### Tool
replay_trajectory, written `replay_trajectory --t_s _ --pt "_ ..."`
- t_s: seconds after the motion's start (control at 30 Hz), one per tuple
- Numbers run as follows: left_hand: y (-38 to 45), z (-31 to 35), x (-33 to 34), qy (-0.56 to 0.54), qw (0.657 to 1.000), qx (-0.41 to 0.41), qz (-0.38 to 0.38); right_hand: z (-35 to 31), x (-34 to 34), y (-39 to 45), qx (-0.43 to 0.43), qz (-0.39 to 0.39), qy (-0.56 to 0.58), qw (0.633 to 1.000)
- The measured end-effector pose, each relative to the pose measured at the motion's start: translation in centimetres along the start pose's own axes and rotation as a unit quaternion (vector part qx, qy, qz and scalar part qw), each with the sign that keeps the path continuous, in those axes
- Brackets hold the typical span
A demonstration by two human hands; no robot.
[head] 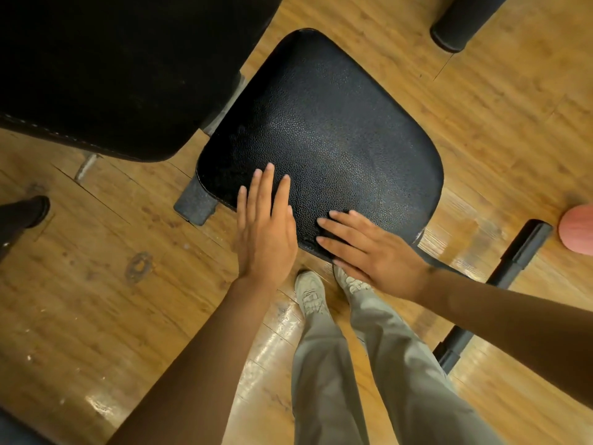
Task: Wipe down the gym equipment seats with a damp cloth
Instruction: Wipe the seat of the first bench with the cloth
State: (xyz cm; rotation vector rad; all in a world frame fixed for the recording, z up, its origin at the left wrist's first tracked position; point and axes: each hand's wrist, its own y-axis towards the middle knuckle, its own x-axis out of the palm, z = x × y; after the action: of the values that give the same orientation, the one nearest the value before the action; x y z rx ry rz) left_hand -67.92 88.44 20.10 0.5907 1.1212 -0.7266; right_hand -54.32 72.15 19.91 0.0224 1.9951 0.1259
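The black textured seat pad (327,123) fills the middle of the head view, seen from above. My left hand (266,229) lies flat on its near left edge, fingers straight and close together. My right hand (369,248) presses on the near edge just to the right, fingers spread and straight. A small dark fold (332,224) shows under the right fingers; whether it is a cloth I cannot tell. No other cloth is in view.
A large black back pad (112,75) stands at the upper left, touching the seat's far left side. A black roller pad (459,27) is at the top right. A black frame bar (513,268) runs along the wooden floor at right, near a pink ball (577,229). A dark shoe (25,213) is at left.
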Motion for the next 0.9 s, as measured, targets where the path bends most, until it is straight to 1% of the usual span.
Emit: replay_trajectory --t_s 0.07,0.2,0.27,0.33,0.4,0.47,0.57,0.63,0.7,0.77,0.83,0.9 --pt "-0.1 0.0 0.1 -0.013 1.000 -0.007 0.000 1.4 -0.4 1.0 0.033 0.016 -0.005 0.999" --pt "-0.1 0.0 0.1 -0.008 1.000 -0.007 -0.014 3.8 -1.3 3.1 0.191 0.099 0.003 0.977" --pt "-0.2 0.1 0.1 -0.003 1.000 -0.005 -0.017 3.2 -1.1 3.3 0.241 0.126 0.017 0.962" --pt "-0.3 0.1 0.1 0.000 1.000 -0.005 -0.017 1.4 -0.6 2.4 0.262 0.139 0.035 0.954" --pt "-0.3 0.2 0.1 -0.003 1.000 -0.005 -0.013 -0.5 0.0 0.3 0.227 0.118 0.049 0.966" --pt "-0.3 0.3 0.1 -0.003 1.000 -0.005 -0.013 -1.4 0.1 -1.8 0.163 0.079 0.044 0.982" --pt "-0.4 0.7 0.3 0.009 1.000 -0.009 -0.020 0.2 -0.6 -3.1 0.075 0.029 0.021 0.997" --pt "-0.5 1.0 0.4 0.014 1.000 -0.015 -0.020 2.5 -1.1 -2.7 0.062 0.017 0.004 0.998" --pt "-0.5 1.4 0.5 0.011 0.999 -0.026 -0.018 5.2 -1.7 -1.8 0.123 0.049 -0.006 0.991" --pt "-0.5 1.6 0.5 0.013 0.999 -0.034 -0.020 7.1 -2.3 -0.8 0.218 0.105 -0.003 0.970" --pt "-0.5 1.8 0.5 0.020 0.999 -0.037 -0.029 7.4 -2.2 -0.2 0.288 0.151 0.006 0.946" --pt "-0.5 1.9 0.6 0.029 0.998 -0.040 -0.036 6.0 -1.8 -0.2 0.320 0.180 0.018 0.930"
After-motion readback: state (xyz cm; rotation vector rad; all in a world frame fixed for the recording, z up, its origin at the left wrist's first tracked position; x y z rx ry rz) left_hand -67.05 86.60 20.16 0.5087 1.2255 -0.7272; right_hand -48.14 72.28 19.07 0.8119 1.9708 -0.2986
